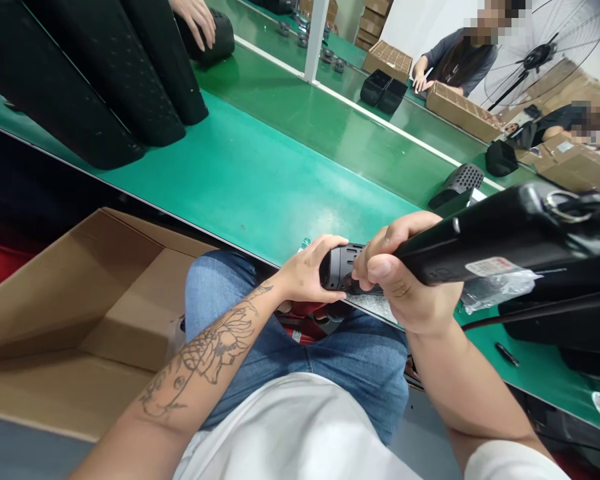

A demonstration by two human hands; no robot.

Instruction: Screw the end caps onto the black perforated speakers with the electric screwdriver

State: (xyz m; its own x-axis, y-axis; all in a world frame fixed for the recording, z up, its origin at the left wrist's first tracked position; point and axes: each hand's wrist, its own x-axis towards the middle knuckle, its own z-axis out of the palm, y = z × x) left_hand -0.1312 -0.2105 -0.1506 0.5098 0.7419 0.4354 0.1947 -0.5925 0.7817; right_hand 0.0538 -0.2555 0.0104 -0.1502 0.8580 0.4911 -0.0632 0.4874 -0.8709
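My left hand (313,270) is closed around a black slotted cylindrical housing (347,260) at the bench's near edge, above my lap. In my right hand (413,277) is a black electric screwdriver (485,233), gripped near its front, with a metal ring at its rear end towards the camera. Its tip points at the housing, but my fingers hide the tip, so I cannot tell if they touch. A crumpled clear plastic bag (500,290) lies behind the screwdriver.
Tall black casings (105,73) stand on the green bench (240,180) at left. A perforated black housing (457,183) sits at right. An open cardboard box (125,313) is beside my left leg. Another person's hand (197,20) rests on a black part; co-workers sit across.
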